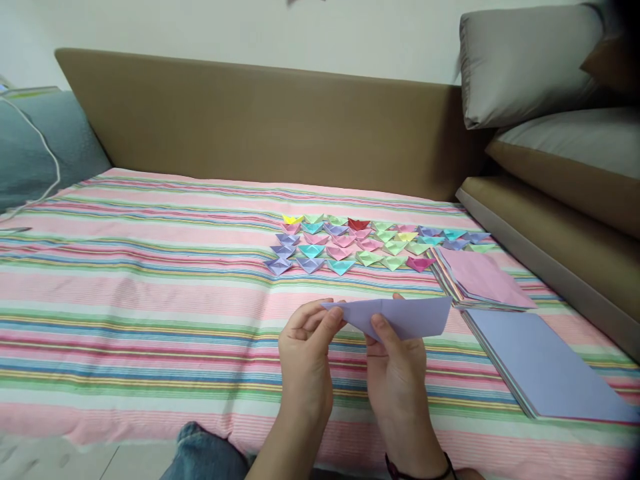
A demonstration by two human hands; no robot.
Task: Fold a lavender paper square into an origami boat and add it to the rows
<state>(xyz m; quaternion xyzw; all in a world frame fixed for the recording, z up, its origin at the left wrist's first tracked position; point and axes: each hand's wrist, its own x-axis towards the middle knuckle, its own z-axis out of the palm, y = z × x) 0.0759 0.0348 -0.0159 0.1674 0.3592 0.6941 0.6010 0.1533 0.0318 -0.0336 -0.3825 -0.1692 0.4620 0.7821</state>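
Both of my hands hold a folded piece of lavender paper [413, 317] above the front part of the striped cloth. My left hand [310, 353] pinches its narrow left corner between thumb and fingers. With the thumb on its near face and fingers behind, my right hand [397, 367] grips the lower middle of the paper. The right end of the paper is a straight, wide edge. Beyond my hands, several small folded paper boats [341, 267] in lavender, green, pink, turquoise, yellow and red lie in rows.
To the right are a stack of square coloured paper [493, 280], pink on top, and a stack of larger lavender-topped sheets [555, 367]. The striped cloth [150, 347] covers the seat. A brown backrest [275, 123] and grey cushions [530, 60] bound it. A white cable [50, 153] hangs at left.
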